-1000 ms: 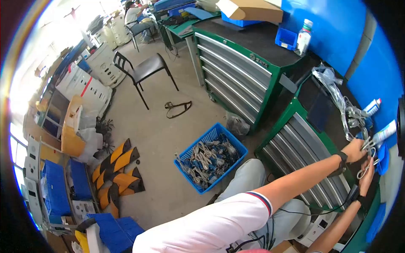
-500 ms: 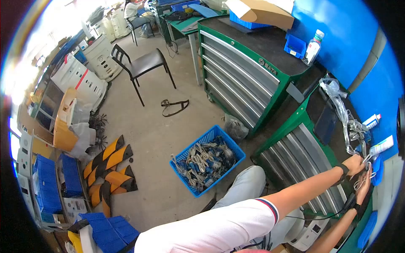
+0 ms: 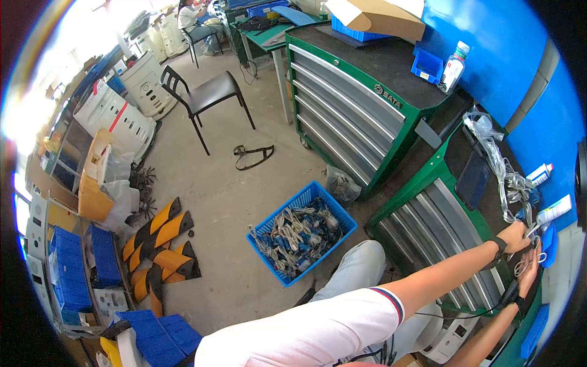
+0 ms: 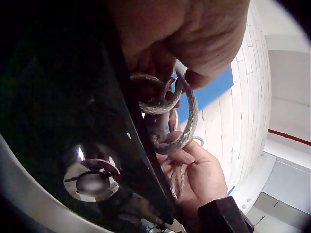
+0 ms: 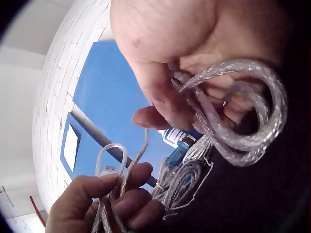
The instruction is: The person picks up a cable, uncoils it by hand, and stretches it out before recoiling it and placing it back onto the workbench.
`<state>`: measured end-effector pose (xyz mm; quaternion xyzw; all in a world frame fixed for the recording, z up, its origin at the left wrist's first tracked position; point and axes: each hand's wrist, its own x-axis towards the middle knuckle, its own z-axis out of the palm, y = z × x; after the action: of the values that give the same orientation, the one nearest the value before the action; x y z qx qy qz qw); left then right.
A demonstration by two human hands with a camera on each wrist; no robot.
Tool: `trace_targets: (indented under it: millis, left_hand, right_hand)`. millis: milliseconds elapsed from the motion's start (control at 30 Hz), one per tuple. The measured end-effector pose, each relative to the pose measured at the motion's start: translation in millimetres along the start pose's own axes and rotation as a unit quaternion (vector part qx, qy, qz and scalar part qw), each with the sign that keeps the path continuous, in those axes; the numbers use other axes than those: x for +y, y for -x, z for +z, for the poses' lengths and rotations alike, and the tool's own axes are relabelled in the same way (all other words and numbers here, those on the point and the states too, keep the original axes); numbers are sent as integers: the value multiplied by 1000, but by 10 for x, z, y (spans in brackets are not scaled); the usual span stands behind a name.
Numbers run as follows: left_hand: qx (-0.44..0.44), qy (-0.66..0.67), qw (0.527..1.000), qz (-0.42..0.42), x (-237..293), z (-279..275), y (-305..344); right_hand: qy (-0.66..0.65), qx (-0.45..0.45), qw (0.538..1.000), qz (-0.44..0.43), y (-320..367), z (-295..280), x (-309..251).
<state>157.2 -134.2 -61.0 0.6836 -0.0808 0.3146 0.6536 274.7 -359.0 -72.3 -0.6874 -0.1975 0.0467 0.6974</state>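
Note:
Both hands work on a clear cable with silvery braid [image 5: 278,112] above the bench edge at the right of the head view. The left hand [image 3: 515,237] pinches part of it between thumb and curled fingers; in the right wrist view this left hand [image 5: 109,201] has a thin loop rising from its grip. Coiled turns of the cable pass through the right hand [image 3: 528,269], whose fingers curl round them. The left wrist view shows the cable loops [image 4: 192,121] between the two hands. Beyond them lie bundled cables [image 5: 187,184] with a blue plug [image 5: 180,153].
On the bench lie a dark flat phone-like device [image 3: 472,180], more bundled cables [image 3: 513,183] and white bottles [image 3: 553,210]. A blue basket [image 3: 260,261] of cables stands on the floor beside the person's knee. Green tool cabinets [image 3: 422,125] and a chair [image 3: 211,95] stand farther off.
The head view has shifted slightly, moving the scene in the picture. Both hands stay close together on the cable, with only small finger movements.

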Motion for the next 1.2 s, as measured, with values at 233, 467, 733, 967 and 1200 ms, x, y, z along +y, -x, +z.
trace_targets:
  millis: [233, 467, 733, 967, 1200]
  left_hand:
    - [-16, 7, 1000, -18, 64, -70, 19]
    - [-14, 18, 999, 22, -1, -36, 1]
    - [-20, 83, 995, 50, 51, -58, -1]
    - [-75, 7, 997, 6, 36, -18, 2]
    - [-35, -28, 999, 16, -54, 89, 19]
  right_hand:
    - [-47, 8, 999, 22, 130, 170, -150]
    - [-100, -54, 993, 13, 167, 248, -204]
    - [137, -20, 983, 123, 176, 382, -322]
    - [72, -45, 996, 17, -14, -52, 23]
    - [-61, 99, 993, -1, 29, 117, 25]
